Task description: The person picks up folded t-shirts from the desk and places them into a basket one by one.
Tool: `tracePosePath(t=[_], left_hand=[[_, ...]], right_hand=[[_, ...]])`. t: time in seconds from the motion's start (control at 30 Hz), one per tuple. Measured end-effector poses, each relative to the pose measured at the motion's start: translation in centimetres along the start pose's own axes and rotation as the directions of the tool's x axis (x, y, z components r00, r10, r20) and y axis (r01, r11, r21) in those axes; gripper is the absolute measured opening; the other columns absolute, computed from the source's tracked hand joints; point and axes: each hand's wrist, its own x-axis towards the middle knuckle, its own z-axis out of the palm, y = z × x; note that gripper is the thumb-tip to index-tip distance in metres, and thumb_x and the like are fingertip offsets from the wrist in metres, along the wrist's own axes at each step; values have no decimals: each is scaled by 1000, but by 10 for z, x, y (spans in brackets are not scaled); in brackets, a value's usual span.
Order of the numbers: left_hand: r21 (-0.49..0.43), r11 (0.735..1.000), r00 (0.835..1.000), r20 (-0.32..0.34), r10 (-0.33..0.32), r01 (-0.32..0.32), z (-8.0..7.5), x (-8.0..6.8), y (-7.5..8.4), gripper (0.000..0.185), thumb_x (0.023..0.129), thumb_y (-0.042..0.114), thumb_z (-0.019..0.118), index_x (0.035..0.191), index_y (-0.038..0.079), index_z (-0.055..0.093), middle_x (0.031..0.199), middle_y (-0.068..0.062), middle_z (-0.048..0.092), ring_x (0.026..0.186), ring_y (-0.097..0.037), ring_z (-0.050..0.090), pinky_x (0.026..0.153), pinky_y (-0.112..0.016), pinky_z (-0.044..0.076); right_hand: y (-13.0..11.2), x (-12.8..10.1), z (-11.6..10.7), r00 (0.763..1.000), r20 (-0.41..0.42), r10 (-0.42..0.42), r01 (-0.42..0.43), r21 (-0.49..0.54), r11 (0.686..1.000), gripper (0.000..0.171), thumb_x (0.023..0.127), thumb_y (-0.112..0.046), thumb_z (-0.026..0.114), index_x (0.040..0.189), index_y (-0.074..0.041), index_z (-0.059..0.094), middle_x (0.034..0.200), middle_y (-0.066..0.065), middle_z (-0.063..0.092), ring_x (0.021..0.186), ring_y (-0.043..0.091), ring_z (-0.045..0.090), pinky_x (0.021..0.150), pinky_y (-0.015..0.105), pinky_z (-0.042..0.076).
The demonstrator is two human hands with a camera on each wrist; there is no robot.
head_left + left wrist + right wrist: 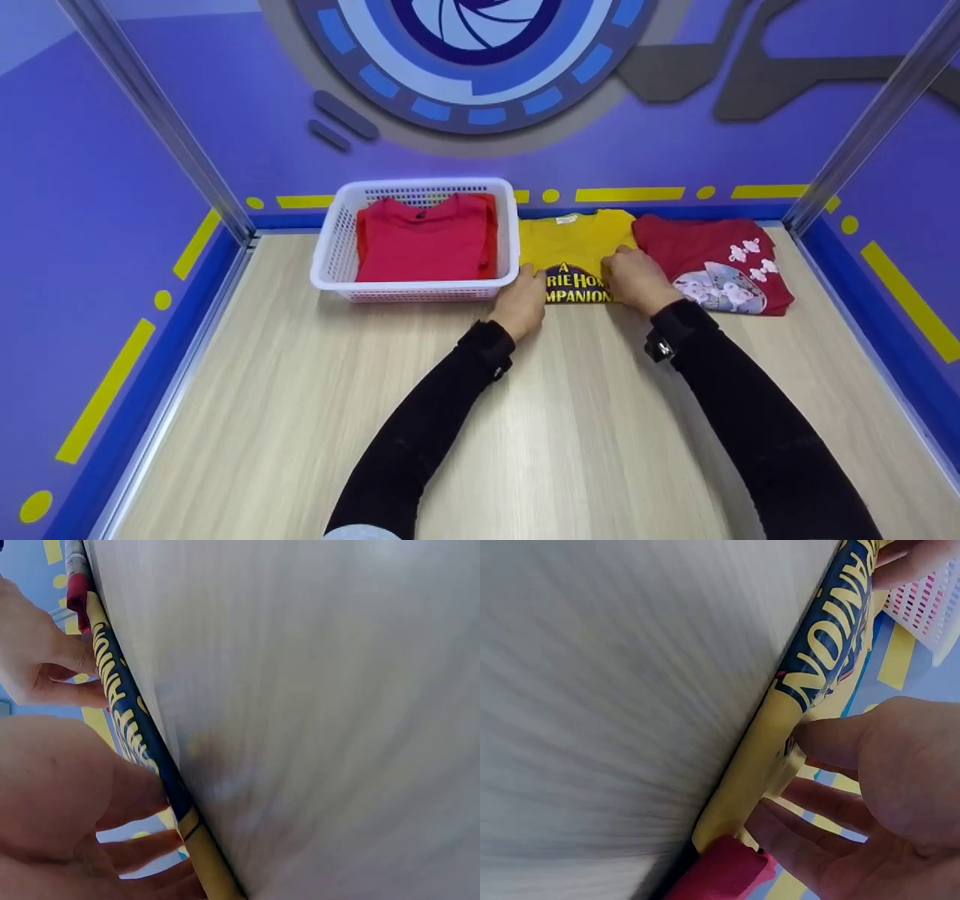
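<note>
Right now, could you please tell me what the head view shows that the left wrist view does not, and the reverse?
Only the head view: the white basket with a folded pink-red shirt inside, and the round blue wall design.

Only the left wrist view: a low, edge-on look at the yellow shirt, and the gap between thumb and fingers of the left hand.

Both: the two hands at the yellow shirt, including the right hand, the dark red shirt beside it, and the table.

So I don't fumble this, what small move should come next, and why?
Probably lift the yellow shirt by both sides: the left hand and right hand touch it there, and the white basket beside it holds a folded red shirt.
</note>
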Motion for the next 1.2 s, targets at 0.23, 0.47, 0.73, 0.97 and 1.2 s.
tracePosePath(t=[0.23,0.47,0.73,0.97,1.2], left_hand=[[27,1000,998,60,7,-8,-3,0,-1,55,108,-1,60,162,3,53,158,-18,56,144,-29,62,111,-37,60],[20,999,996,80,29,-31,-1,3,-3,56,108,-1,60,163,4,52,160,-17,54,148,-29,59,114,-37,58],[11,997,995,70,77,-78,-3,3,-3,57,106,2,65,161,5,54,159,-15,56,150,-32,55,118,-38,55],[69,986,988,57,146,-150,-1,-7,-1,56,103,6,68,158,5,58,158,-13,60,145,-35,55,121,-44,51],[123,970,977,61,205,-211,8,-15,-6,55,100,13,73,154,10,63,154,-8,65,140,-30,59,117,-46,52]], right_hand=[[-2,-4,5,1000,-17,-4,4,-10,1000,12,101,-5,67,102,0,77,97,24,65,91,43,65,82,58,57],[-6,-3,3,999,-11,-33,33,15,999,16,101,-6,68,112,-1,79,99,24,66,91,43,65,83,57,57],[-17,-1,3,998,17,-57,56,45,997,20,100,-3,67,116,0,80,105,26,68,96,45,67,85,58,56],[-30,-8,6,997,32,-72,70,62,996,23,94,4,67,113,0,81,104,21,67,89,38,67,80,52,57],[-37,-26,7,994,31,-109,107,76,991,26,96,1,70,119,1,81,106,19,68,93,37,69,85,53,59]])
